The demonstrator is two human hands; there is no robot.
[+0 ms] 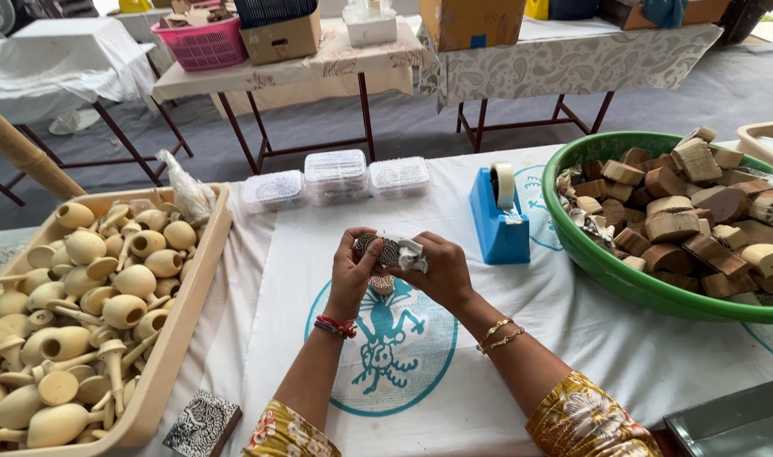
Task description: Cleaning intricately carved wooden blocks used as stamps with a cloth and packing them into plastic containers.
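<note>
Blue tape dispenser [499, 222] near hands [399, 272]; green basin [623, 279] right.

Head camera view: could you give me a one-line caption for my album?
Both hands, left hand and right hand, hold a small carved block between a tray of wooden knobs and a green basin.

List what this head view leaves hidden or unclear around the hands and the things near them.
- Carved block: mostly covered by the left hand and right hand; its full shape is hidden.
- White piece at the right fingers: too small to identify.
- Green basin: cut off by the right edge.
- Tray of wooden pieces: cut off at left.
- Clear boxes: contents too small.
</note>
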